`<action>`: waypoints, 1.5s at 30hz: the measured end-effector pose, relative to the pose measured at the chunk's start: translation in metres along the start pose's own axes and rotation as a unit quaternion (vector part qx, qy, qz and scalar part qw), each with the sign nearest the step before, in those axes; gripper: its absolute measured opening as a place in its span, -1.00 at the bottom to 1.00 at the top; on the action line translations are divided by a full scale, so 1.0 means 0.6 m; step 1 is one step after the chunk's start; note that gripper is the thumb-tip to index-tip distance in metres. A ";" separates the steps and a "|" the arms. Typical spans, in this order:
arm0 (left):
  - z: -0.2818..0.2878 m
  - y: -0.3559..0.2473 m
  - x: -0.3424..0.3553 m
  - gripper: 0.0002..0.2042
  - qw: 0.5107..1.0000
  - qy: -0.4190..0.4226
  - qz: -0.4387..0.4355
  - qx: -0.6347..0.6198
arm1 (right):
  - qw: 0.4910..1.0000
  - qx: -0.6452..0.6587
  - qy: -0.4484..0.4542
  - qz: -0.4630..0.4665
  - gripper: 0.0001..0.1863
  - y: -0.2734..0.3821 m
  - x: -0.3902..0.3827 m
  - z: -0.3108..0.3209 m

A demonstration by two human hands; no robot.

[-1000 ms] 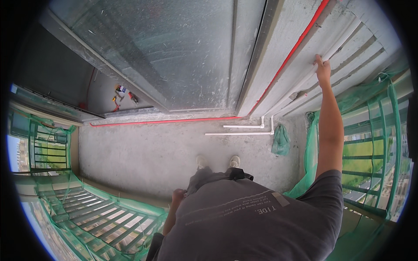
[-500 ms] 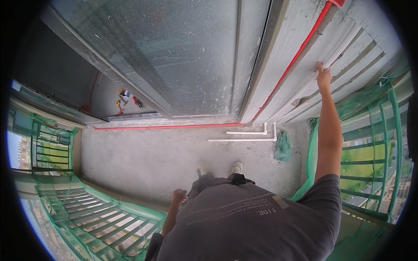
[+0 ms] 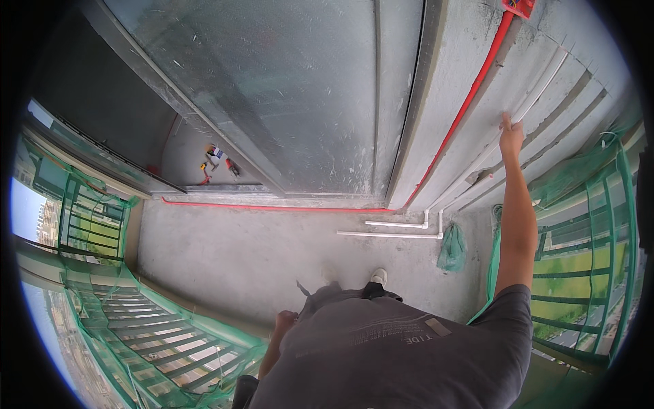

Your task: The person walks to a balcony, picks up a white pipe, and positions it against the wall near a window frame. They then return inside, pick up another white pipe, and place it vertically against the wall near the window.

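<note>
My right hand is raised at the wall on the right, fingers closed round a long white pipe that runs in a cut channel. A red conduit runs parallel to it, up to a red box. Lower down, white pipes turn at elbows onto the floor, beside a green bag. My left hand hangs by my waist with curled fingers; what it holds, if anything, is hidden.
A dusty glass sliding door stands ahead, with tools on the floor through its opening. Railings wrapped in green netting border the concrete balcony floor on the left and right. My shoe is on the floor.
The whole view has shifted, so wall, door and floor sit lower in the picture. My right hand stays on the white pipe; my left hand remains low by my waist.
</note>
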State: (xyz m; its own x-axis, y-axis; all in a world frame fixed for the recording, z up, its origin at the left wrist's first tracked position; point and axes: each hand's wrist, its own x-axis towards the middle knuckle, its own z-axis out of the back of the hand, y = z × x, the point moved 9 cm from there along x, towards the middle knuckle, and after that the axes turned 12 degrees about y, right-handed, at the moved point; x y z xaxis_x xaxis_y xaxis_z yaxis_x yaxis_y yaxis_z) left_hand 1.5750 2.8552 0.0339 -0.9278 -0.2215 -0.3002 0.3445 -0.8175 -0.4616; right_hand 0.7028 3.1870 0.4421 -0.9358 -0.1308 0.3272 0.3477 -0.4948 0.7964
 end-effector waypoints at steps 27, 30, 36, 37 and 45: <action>-0.044 0.422 -0.411 -0.88 0.740 -0.056 0.347 -0.573 | 0.935 0.340 -0.065 0.072 -0.73 0.494 -0.421 -0.303; -0.018 0.496 -0.527 -0.86 0.602 -0.082 0.467 -0.642 | 0.937 0.343 0.025 0.056 -0.76 0.559 -0.489 -0.429; 0.025 0.597 -0.570 -0.92 0.566 -0.116 0.515 -0.633 | 0.921 0.385 0.027 0.047 -0.76 0.622 -0.568 -0.553; 0.025 0.609 -0.562 -0.93 0.565 -0.109 0.505 -0.643 | 0.914 0.402 0.031 0.048 -0.76 0.636 -0.580 -0.572; 0.150 0.658 -0.432 -0.86 0.782 -0.079 0.362 -0.501 | 0.864 0.486 0.111 0.070 -0.78 0.776 -0.669 -0.788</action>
State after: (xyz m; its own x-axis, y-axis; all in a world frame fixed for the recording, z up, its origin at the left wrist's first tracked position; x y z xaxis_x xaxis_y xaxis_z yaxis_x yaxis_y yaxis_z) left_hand 1.9386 2.5420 0.0047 -0.4160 -0.5609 -0.7158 0.6544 0.3619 -0.6639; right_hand 1.2130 2.6026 0.4412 -0.8307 -0.3463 0.4359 0.2420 0.4805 0.8429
